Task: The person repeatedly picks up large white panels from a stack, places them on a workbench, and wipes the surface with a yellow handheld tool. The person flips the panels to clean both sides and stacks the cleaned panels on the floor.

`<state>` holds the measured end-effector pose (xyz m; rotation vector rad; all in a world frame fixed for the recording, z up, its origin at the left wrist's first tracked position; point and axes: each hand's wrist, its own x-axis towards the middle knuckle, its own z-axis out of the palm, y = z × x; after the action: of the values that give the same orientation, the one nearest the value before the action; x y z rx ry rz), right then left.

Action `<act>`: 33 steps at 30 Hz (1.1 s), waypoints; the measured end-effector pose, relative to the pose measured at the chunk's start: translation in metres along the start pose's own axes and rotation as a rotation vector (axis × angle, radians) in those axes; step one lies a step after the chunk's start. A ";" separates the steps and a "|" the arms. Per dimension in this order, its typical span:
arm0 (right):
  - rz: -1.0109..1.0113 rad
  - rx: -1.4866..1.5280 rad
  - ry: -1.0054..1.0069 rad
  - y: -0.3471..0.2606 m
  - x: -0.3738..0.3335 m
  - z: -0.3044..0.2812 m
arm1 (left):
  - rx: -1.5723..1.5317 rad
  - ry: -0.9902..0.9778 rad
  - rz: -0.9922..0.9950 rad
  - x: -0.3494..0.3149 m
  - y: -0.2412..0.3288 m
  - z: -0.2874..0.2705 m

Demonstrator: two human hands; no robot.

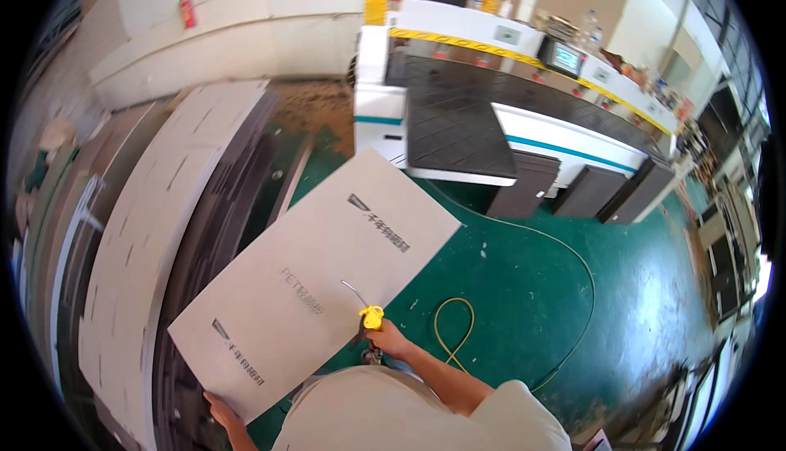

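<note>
A large pale rectangular board (270, 262) with dark printing is in front of me, tilted from lower left to upper right. At its lower left edge, my left hand (219, 410) is closed on the board, with part of the fingers hidden behind it. My right hand (391, 339) is wrapped round a yellow air blow gun (372, 317) with a thin metal nozzle. The nozzle points up and left over the board's printed face, near its right edge.
Long stacked boards (155, 230) line my left side. Ahead stands a panel machine (458, 115) with a dark top and a small screen (565, 58); dark panels (524, 185) lean against it. A yellow hose (438, 332) and a thin grey hose (585, 262) curve across the green floor.
</note>
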<state>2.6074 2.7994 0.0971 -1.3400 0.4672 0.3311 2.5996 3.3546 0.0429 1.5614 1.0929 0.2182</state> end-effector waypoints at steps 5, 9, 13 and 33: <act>-0.154 0.167 0.154 -0.057 0.000 -0.119 | -0.005 -0.358 0.130 -0.015 0.087 0.203; -0.103 0.321 0.310 -0.070 0.047 -0.211 | 0.229 -0.427 0.205 -0.033 0.138 0.371; -0.099 0.466 0.430 -0.135 0.081 -0.285 | 0.297 -0.508 0.275 -0.063 0.160 0.524; -0.392 0.851 0.925 -0.262 -0.043 -0.669 | 0.815 -0.310 1.487 -0.273 0.219 0.979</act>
<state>2.6087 2.0927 0.2343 -0.6362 0.9507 -0.7897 3.2092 2.5121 0.0256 2.7721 -0.5147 0.5155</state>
